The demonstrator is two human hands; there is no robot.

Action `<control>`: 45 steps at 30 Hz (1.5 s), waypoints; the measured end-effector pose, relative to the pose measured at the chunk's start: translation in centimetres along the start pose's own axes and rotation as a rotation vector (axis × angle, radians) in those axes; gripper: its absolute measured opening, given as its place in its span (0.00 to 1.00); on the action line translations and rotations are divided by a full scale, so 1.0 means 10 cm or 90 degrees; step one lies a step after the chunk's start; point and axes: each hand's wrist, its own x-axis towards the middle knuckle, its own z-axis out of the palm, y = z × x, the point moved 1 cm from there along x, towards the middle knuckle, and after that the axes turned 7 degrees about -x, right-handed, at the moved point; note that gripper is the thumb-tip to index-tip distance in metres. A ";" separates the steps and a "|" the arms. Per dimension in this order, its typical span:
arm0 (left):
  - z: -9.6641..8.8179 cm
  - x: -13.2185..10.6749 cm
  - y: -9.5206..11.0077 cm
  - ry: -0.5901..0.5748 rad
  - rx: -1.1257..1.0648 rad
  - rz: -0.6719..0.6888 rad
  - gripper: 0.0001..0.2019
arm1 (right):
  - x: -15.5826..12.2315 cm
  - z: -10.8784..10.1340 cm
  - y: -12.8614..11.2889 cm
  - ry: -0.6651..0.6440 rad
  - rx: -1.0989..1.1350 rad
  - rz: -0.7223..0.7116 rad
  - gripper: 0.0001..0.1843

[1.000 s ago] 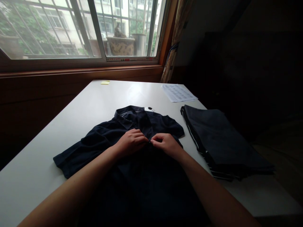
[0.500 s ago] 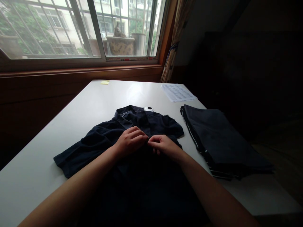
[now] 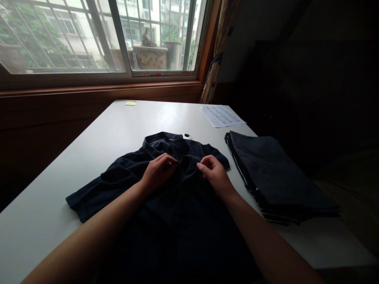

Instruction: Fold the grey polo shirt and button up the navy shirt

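A dark navy collared shirt [image 3: 124, 173] lies spread face up on the white table [image 3: 97, 130], collar toward the window. My left hand [image 3: 156, 171] pinches the fabric just below the collar, left of the placket. My right hand [image 3: 214, 173] pinches the fabric on the other side of the placket, fingers curled. The two hands sit a short gap apart on the upper chest of the shirt.
A stack of folded dark garments [image 3: 272, 173] lies to the right. A printed sheet of paper [image 3: 222, 115] rests at the far right, a yellow sticky note [image 3: 130, 103] at the far edge. A small white round object [image 3: 187, 136] peeks from behind the collar. A window [image 3: 97, 35] spans the wall.
Both hands have moved up the shirt front toward the collar and apart from each other; earlier their fingertips met at the placket lower down.
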 end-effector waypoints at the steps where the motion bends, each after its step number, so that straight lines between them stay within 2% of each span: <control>1: 0.00 0.00 0.00 0.000 0.000 -0.003 0.04 | -0.03 0.00 -0.04 0.023 -0.051 -0.059 0.11; 3: 0.01 0.00 -0.01 -0.001 0.002 -0.009 0.04 | -0.10 0.01 -0.15 0.009 -0.126 -0.217 0.06; 5: 0.02 0.00 -0.01 -0.001 0.004 -0.017 0.04 | -0.17 0.04 -0.26 -0.095 -0.173 -0.375 0.05; 6: 0.02 0.00 -0.01 -0.002 0.006 -0.021 0.04 | -0.20 0.05 -0.29 -0.156 -0.195 -0.433 0.08; 8: 0.03 0.00 -0.01 -0.001 0.010 -0.027 0.03 | -0.23 0.08 -0.31 -0.244 -0.247 -0.489 0.13; 10: 0.04 0.00 0.00 -0.006 0.014 -0.026 0.03 | -0.23 0.11 -0.28 -0.284 -0.294 -0.491 0.15; 12: 0.05 0.00 0.00 -0.016 0.013 -0.021 0.03 | -0.21 0.12 -0.21 -0.292 -0.327 -0.481 0.13; 17: 0.05 0.00 0.00 -0.029 -0.006 -0.013 0.02 | -0.16 0.12 -0.09 -0.266 -0.374 -0.508 0.07; 22: 0.01 0.04 0.02 -0.034 -0.035 -0.025 0.05 | -0.19 0.07 -0.12 -0.204 -0.362 -0.557 0.06; 24: -0.03 0.07 0.07 -0.080 -0.084 -0.028 0.09 | -0.21 0.04 -0.14 -0.170 -0.375 -0.583 0.06; 27: -0.10 0.11 0.16 -0.196 -0.185 -0.053 0.17 | -0.22 0.01 -0.18 -0.136 -0.409 -0.624 0.06; 30: -0.15 0.13 0.20 -0.315 -0.249 -0.103 0.18 | -0.22 0.00 -0.20 -0.119 -0.432 -0.648 0.06; 33: -0.15 0.11 0.18 -0.378 -0.250 -0.138 0.17 | -0.22 -0.01 -0.21 -0.121 -0.436 -0.652 0.07; 37: -0.10 0.07 0.13 -0.389 -0.250 -0.140 0.12 | -0.21 -0.01 -0.21 -0.141 -0.423 -0.631 0.08; 45: -0.07 0.06 0.16 -0.346 -0.217 -0.074 0.08 | -0.18 0.01 -0.15 -0.166 -0.357 -0.602 0.09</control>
